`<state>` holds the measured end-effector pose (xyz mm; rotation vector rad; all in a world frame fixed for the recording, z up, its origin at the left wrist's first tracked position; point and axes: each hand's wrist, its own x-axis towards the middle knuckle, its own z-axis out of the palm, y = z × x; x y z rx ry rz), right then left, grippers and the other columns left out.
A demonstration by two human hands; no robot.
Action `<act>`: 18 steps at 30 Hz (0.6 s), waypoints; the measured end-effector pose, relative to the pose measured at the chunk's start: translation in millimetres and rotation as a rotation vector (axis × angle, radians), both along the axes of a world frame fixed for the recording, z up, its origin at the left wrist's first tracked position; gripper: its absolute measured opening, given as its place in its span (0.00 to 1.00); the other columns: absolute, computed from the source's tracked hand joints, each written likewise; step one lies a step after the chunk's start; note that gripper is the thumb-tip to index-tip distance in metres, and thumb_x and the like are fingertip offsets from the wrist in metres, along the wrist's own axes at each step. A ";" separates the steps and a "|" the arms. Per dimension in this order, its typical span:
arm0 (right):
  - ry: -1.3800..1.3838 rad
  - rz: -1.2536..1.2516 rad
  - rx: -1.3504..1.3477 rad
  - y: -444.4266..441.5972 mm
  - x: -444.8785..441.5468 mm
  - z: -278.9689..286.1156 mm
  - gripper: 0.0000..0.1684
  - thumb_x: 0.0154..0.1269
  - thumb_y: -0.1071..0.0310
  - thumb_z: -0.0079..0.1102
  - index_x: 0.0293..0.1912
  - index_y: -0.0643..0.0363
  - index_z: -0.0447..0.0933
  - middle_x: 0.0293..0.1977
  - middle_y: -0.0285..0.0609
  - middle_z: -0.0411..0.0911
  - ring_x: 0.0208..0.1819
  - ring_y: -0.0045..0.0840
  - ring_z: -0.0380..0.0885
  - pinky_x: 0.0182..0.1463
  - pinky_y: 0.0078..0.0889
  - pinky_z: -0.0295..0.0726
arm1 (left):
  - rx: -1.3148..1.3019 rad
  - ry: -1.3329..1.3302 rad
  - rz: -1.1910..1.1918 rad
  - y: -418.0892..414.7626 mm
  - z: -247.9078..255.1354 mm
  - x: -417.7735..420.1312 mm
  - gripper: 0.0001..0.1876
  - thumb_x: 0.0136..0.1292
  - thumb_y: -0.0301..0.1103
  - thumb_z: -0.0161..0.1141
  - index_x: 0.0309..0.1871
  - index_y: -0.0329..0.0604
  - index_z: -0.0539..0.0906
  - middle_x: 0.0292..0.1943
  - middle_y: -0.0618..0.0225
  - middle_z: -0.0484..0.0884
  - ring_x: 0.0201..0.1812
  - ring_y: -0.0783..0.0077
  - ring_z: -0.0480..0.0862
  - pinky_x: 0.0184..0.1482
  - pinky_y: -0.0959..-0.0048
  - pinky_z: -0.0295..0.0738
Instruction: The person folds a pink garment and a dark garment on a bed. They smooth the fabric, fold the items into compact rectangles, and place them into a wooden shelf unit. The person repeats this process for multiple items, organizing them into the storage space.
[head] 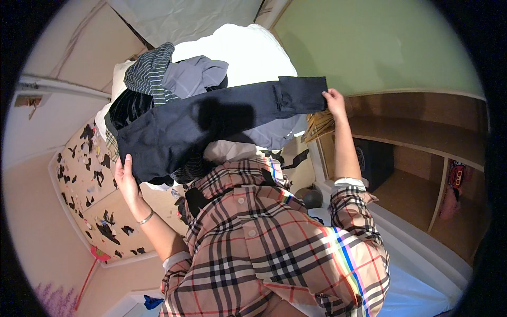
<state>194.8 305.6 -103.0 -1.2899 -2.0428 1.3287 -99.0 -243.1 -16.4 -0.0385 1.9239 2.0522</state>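
Note:
Black trousers (178,126), folded lengthwise, are stretched out between my two hands. My left hand (128,180) grips the wide end at the left, thumb on top. The narrower end at the right, with a flap turned over, is pinched by my right hand (334,103). Behind and under the trousers lies a heap of clothes: a dark striped garment (149,73), a grey garment (194,75) and a black velvety piece (130,107). A large white bundle (237,51) rises behind them. The trousers cover part of the heap.
Wooden shelves (416,130) stand at the right, holding a dark box (372,160). Wire-like hangers (320,125) hang beside my right hand. Many small dark pieces litter the floor (130,210) at the left, near a red-handled broom or dustpan (99,253). A green wall (376,47) rises behind.

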 end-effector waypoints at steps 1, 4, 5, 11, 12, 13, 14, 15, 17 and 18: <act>-0.114 -0.012 0.010 9.6 6.1 -23.2 0.08 0.52 0.69 0.59 0.29 0.63 0.72 0.21 0.31 0.71 0.25 0.14 0.66 0.32 0.19 0.68 | 0.000 -0.012 0.005 1.0 -1.6 0.1 0.15 0.63 0.29 0.52 0.50 0.31 0.74 0.46 0.61 0.78 0.43 0.73 0.78 0.48 0.77 0.71; -0.349 -0.087 0.216 0.2 2.3 -70.7 0.15 0.52 0.63 0.61 0.36 0.63 0.74 0.32 0.43 0.75 0.35 0.27 0.73 0.42 0.28 0.72 | -0.010 -0.035 0.005 -0.2 -5.4 -4.9 0.14 0.63 0.30 0.53 0.49 0.30 0.75 0.45 0.61 0.78 0.43 0.73 0.78 0.47 0.77 0.71; -0.441 -0.147 0.341 -7.5 -3.6 -85.1 0.19 0.50 0.61 0.61 0.40 0.63 0.75 0.37 0.50 0.76 0.39 0.35 0.75 0.46 0.33 0.72 | -0.029 -0.037 0.010 -3.2 -7.6 -6.4 0.14 0.63 0.30 0.53 0.49 0.30 0.75 0.45 0.61 0.78 0.43 0.73 0.78 0.47 0.77 0.71; 0.011 0.123 0.315 -101.2 -71.8 -14.1 0.29 0.46 0.57 0.66 0.45 0.65 0.72 0.39 0.51 0.74 0.42 0.34 0.74 0.48 0.31 0.73 | -0.115 -0.082 0.065 -9.3 5.5 -4.0 0.15 0.62 0.31 0.54 0.49 0.30 0.75 0.45 0.60 0.78 0.43 0.72 0.78 0.47 0.77 0.72; -0.047 0.084 0.309 -104.0 -74.6 -12.5 0.30 0.45 0.56 0.67 0.45 0.64 0.72 0.40 0.51 0.73 0.43 0.35 0.74 0.49 0.32 0.72 | -0.126 -0.064 0.048 -11.3 7.6 -4.6 0.16 0.61 0.31 0.55 0.50 0.30 0.75 0.46 0.59 0.78 0.43 0.71 0.79 0.47 0.75 0.72; -0.104 0.045 0.301 -106.0 -77.2 -10.1 0.31 0.44 0.55 0.67 0.45 0.64 0.72 0.40 0.51 0.73 0.44 0.35 0.73 0.51 0.33 0.71 | -0.130 -0.072 0.069 -11.8 9.4 -5.1 0.16 0.61 0.31 0.55 0.50 0.30 0.74 0.46 0.59 0.78 0.43 0.70 0.79 0.47 0.75 0.72; -0.226 0.046 0.417 -107.4 -79.2 -6.4 0.33 0.41 0.53 0.68 0.45 0.64 0.72 0.41 0.50 0.73 0.46 0.38 0.72 0.52 0.35 0.70 | -0.134 -0.079 0.091 -11.9 11.1 -5.6 0.16 0.61 0.30 0.55 0.50 0.30 0.74 0.46 0.59 0.78 0.43 0.70 0.79 0.47 0.75 0.72; -0.319 0.060 0.437 -109.2 -80.8 -2.6 0.32 0.41 0.54 0.67 0.44 0.64 0.71 0.42 0.50 0.73 0.48 0.40 0.71 0.53 0.36 0.70 | -0.137 -0.084 0.110 -11.7 12.1 -7.2 0.16 0.61 0.30 0.55 0.50 0.30 0.74 0.47 0.58 0.78 0.43 0.70 0.79 0.47 0.74 0.73; -0.330 0.083 0.457 -97.0 -79.5 -18.9 0.28 0.43 0.56 0.65 0.43 0.63 0.72 0.40 0.50 0.73 0.45 0.41 0.72 0.50 0.36 0.71 | -0.138 -0.071 0.090 -13.5 12.8 -11.2 0.17 0.60 0.30 0.55 0.50 0.30 0.74 0.47 0.59 0.77 0.44 0.69 0.78 0.47 0.74 0.73; -0.355 0.092 0.392 -91.9 -79.7 -14.3 0.22 0.45 0.59 0.63 0.40 0.61 0.74 0.38 0.50 0.74 0.41 0.42 0.73 0.46 0.37 0.73 | -0.146 -0.078 0.090 -14.3 14.1 -12.7 0.17 0.60 0.30 0.55 0.50 0.30 0.74 0.47 0.59 0.77 0.44 0.69 0.78 0.47 0.74 0.73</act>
